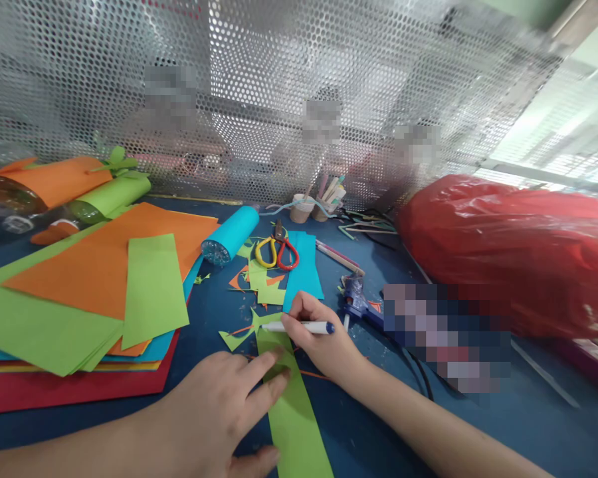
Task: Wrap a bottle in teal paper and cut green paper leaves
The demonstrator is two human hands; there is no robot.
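Observation:
A long strip of green paper (299, 425) lies on the blue table in front of me. My left hand (229, 398) rests with fingers spread, its fingertips on the strip's left part. In my right hand (316, 338) is a marker (309, 327), white with a dark blue end, held nearly level over the strip's far end. Its tip points left, close to a jagged green scrap (236, 337); whether it touches paper I cannot tell. Beyond my right hand lie a piece of blue paper (301, 265) and scissors (278, 251) with one yellow and one red handle.
Stacked coloured paper (80, 279) covers the left side, with paper-wrapped bottles (74, 182) behind it. A blue-wrapped bottle (232, 234) lies mid-table. To the right are a glue gun (356, 299) with its cord and a large red plastic bag (508, 252). Cups of pens (326, 206) stand by the perforated metal screen (279, 86).

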